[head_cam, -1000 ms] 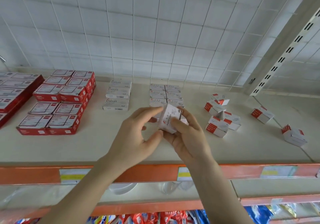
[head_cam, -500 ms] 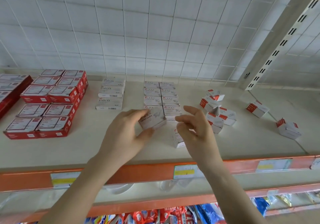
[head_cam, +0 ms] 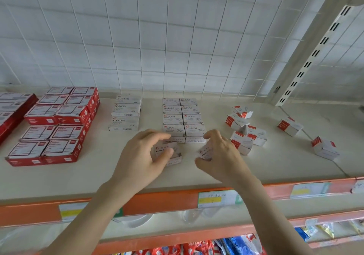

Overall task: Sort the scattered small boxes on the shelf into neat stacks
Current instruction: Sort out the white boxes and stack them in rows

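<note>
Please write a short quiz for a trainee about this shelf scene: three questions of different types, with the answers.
1. True or false: the left hand holds nothing.
2. On which side of the paper clip stacks do the scattered red-and-white boxes lie? A) left B) right C) on top
3. Fill in: the pale boxes between the red boxes and the paper clip stacks are printed ____.
Key: 1 false, it grips a paper clip box; 2 B; 3 STAPLES.

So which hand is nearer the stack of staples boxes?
Left. The left hand, gripping a paper clip box, is just front-right of the staples boxes; the right hand, holding a second box, is farther right beyond the paper clip rows.
</note>
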{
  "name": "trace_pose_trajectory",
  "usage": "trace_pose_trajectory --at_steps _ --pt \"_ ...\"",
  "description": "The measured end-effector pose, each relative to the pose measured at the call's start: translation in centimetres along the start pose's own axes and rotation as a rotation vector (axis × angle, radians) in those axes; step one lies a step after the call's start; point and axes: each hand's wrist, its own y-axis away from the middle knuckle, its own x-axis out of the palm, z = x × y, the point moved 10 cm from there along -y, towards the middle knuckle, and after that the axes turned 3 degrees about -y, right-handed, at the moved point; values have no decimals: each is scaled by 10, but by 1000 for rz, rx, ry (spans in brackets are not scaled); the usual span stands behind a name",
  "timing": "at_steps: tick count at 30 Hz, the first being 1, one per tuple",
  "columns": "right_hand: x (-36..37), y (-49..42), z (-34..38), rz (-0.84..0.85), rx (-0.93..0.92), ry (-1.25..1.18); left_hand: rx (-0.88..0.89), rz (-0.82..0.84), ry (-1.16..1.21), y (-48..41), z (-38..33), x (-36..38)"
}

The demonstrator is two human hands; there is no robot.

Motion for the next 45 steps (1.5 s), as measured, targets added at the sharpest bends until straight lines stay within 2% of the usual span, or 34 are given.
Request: trace_pose_trajectory --at_steps 2,3,6,9,12,15,17,20,25,28,31,33,36,38,39,42,45 --pt "-12 0 17 -10 -111 -151 -55 -33 141 -3 -6 -7" --pt "-19 1 30 -21 -201 -207 -130 6 234 -5 -5 -4" --pt "-29 9 70 29 -479 -248 -381 243 465 -9 0 24" --pt "-23 13 92 124 -639 -224 -529 364 643 -9 -2 39" --pt "-20 10 93 78 -664 -188 -664 306 752 -9 9 41" --pt "-20 9 88 -84 -629 -166 -812 143 938 -6 19 41" --pt "-21 9 83 -196 -577 -144 -841 48 1015 -4 18 41" --pt "-26 7 74 -286 -484 -117 -786 -8 1009 -2 12 42" --pt "-26 5 51 -214 -412 -112 -437 -62 478 -9 1 14" --pt "-28 5 33 -197 -350 -117 -322 -88 305 -7 -2 -3" --pt "-27 6 23 -186 -288 -183 -270 -24 262 -4 -7 1" --pt "-26 3 12 -209 -150 -314 -315 34 330 1 -7 15" --pt "-16 1 -4 -222 108 -761 -383 167 547 9 -17 43" --pt "0 2 0 -144 212 -1047 -289 180 455 9 -30 51" --pt "4 3 2 -119 223 -1072 -240 140 346 7 -34 48" --pt "2 3 14 -85 153 -934 -187 4 102 0 -35 30" --pt "-3 3 15 -52 110 -843 -270 63 268 -6 -22 24"
